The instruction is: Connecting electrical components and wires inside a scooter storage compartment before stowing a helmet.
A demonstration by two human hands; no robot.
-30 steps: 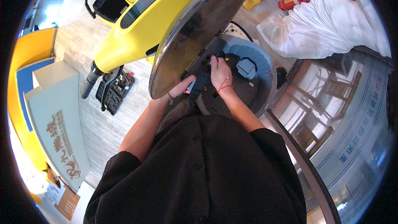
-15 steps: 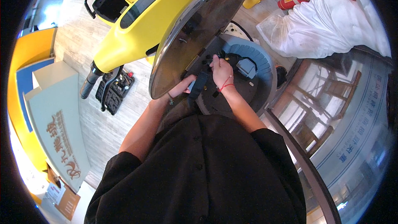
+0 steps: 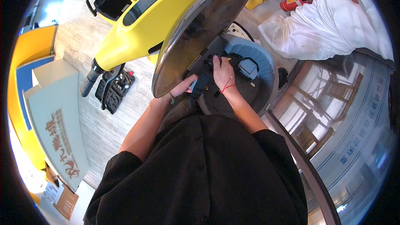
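Observation:
A round grey-blue tub (image 3: 266, 58) with a dark inside stands in front of me, its smoky oval lid (image 3: 183, 50) tilted up on the left. My left hand (image 3: 183, 86) is closed round a dark block-shaped device (image 3: 201, 84) with a pale blue side, at the tub's near left edge. Inside the tub my right hand (image 3: 223, 73) has its fingers curled together by some dark fittings and cables near the hinge; what they grip is hidden. A grey-blue box (image 3: 248, 68) with a black cable lies just right of that hand.
A large yellow machine body (image 3: 154, 16) with a black handlebar grip (image 3: 88, 84) rises at the left. An open black tool case (image 3: 116, 89) lies on the floor. A white cloth-covered bundle (image 3: 316, 25), a red fire extinguisher (image 3: 295, 2) and a glass panel (image 3: 316, 100) are at the right.
My right hand's fingers have shifted slightly among the fittings. The left hand keeps its hold on the dark device, almost unmoved. The whole view has shifted a little.

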